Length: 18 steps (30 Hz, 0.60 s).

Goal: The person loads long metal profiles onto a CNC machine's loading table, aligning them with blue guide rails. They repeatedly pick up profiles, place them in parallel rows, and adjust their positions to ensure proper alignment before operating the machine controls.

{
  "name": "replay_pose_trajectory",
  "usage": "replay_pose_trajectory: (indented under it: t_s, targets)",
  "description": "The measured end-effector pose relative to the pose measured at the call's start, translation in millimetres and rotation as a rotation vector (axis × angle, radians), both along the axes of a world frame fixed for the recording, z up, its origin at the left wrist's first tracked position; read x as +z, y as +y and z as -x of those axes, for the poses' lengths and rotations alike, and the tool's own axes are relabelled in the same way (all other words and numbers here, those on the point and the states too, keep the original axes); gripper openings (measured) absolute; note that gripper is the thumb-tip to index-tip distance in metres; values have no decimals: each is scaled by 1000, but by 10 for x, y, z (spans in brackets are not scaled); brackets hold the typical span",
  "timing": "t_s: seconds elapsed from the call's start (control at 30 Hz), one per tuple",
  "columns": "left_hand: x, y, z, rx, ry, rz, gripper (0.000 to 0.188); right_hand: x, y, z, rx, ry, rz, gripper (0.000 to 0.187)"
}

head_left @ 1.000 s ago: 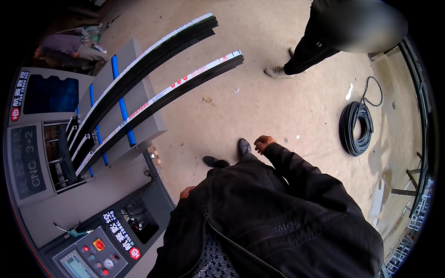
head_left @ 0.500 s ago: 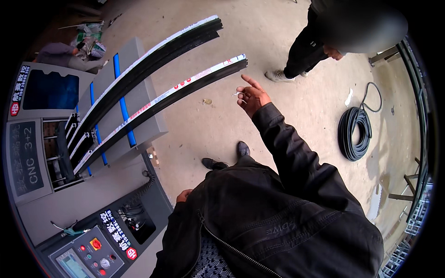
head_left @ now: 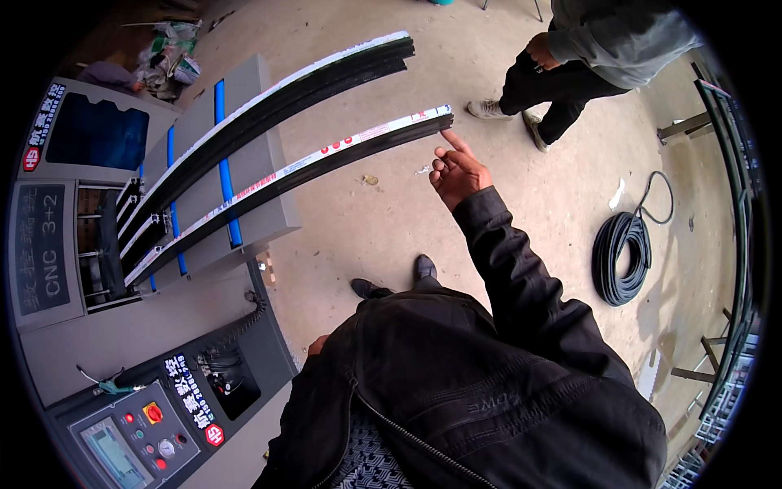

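My right hand [head_left: 461, 174] reaches forward with the index finger stretched out and the other fingers loosely bent; nothing shows in it. That fingertip is at the end of the nearer black profile bar [head_left: 383, 135], apparently touching its lower corner. White protective film with red print runs along the bar's top. A second black profile bar [head_left: 326, 80] lies behind it, roughly parallel, and both run back into the grey machine [head_left: 155, 314]. My left hand [head_left: 318, 345] hangs low beside my jacket, close to the machine's front; its fingers are hidden.
Blue strips [head_left: 225, 179] on a grey support bear the bars. A control panel [head_left: 134, 440] with buttons sits at lower left. A coiled black hose [head_left: 623, 261] lies on the floor at right. Another person [head_left: 570, 73] stands at the far right, near a metal rack [head_left: 727, 163].
My right index finger has come to the nearer bar's end; a small gap showed there before. The other person has straightened up. The whole view has shifted slightly.
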State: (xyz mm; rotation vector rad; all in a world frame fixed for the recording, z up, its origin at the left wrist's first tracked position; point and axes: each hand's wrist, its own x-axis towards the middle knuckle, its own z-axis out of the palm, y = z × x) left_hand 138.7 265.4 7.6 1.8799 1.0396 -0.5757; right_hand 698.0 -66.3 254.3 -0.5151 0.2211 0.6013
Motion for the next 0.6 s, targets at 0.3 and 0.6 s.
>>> replay_pose_trajectory:
  t_s: [0.3,0.6]
  targets:
    - [933,-441,-924,77,-128,99,40,-902,-204,204,262,-38,562,29]
    - [1229,-680,-1013,107,-58,19,44,-3328,-2035,1816,1248,-491,1412,38]
